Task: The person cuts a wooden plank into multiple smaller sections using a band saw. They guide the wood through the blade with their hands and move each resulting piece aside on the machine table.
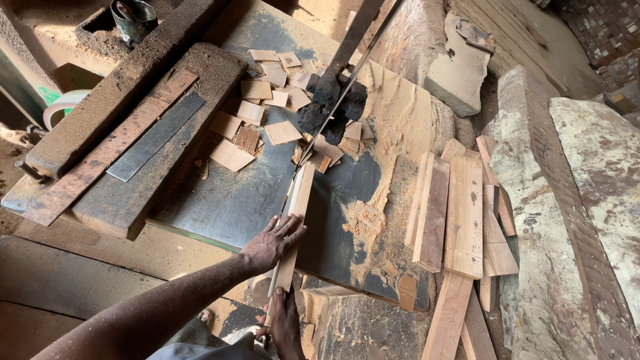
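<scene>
Nearest, the right hand point(283, 327) grips the near end of a narrow wood strip point(293, 220) lying on the dark saw table point(227, 200), the left hand point(272, 241) presses open-palmed on its side, offcuts point(257, 117) lie beyond, and a tin point(133, 19) sits farthest, contents unclear.

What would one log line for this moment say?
left hand: flat on wood strip | right hand: grips strip's near end | strip at saw blade | sawdust on table

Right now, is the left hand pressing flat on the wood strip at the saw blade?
Yes, the left hand lies flat on the wood strip, which runs up to the saw blade.
</scene>
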